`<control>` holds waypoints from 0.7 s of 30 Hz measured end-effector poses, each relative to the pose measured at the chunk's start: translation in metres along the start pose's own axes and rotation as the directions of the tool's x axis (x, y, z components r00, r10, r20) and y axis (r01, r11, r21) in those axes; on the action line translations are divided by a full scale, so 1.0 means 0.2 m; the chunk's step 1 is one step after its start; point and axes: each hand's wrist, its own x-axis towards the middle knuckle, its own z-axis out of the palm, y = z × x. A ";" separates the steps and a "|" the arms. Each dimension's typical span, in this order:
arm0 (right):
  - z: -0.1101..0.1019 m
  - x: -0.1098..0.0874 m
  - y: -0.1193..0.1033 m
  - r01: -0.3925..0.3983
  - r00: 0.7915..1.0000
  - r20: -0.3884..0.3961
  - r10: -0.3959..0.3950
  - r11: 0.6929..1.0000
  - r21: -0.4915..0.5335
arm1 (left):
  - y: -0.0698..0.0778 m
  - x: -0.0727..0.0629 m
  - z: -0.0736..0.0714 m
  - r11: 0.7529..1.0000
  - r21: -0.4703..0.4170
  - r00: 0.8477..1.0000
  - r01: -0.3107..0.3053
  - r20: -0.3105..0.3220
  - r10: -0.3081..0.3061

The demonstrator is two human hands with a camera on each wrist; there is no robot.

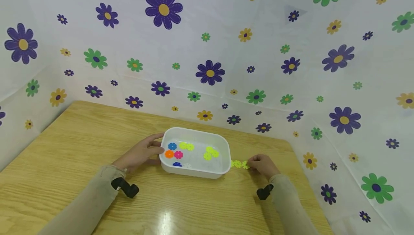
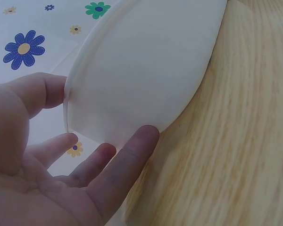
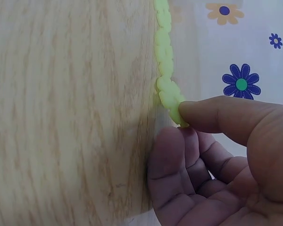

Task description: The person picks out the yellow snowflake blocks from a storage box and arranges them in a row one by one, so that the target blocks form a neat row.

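Observation:
A white plastic box stands on the table with several small flower-shaped plastic discs inside. Its left end is held by my left hand; in the left wrist view the thumb meets the rim while the fingertips lie against the outer wall. To the right of the box, a chain of yellow flower-shaped discs extends from beside its wall to my right hand. That hand pinches the near end disc between thumb and fingers, and this end is tilted in the right wrist view.
Inside the box lie blue, orange, pink and yellow discs, with a dark blue one and a whitish one near the front wall. Behind the wooden table hangs a flower-printed white sheet.

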 end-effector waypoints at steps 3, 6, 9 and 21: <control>0.00 0.00 0.00 -0.003 1.000 -0.009 0.003 1.000 -0.006 | 0.00 0.00 0.00 1.000 0.000 1.000 0.000 -0.003 0.000; 0.01 0.01 0.00 -0.012 1.000 -0.014 0.012 1.000 -0.006 | 0.00 0.00 0.00 1.000 0.007 1.000 0.000 -0.003 0.000; 0.01 0.00 -0.01 -0.007 1.000 -0.020 0.007 1.000 -0.025 | 0.00 0.00 0.00 1.000 0.011 1.000 -0.002 -0.001 0.002; 0.01 -0.02 -0.02 0.047 0.999 -0.019 -0.048 0.997 -0.063 | 0.00 0.01 0.00 1.000 0.018 1.000 0.004 0.004 -0.004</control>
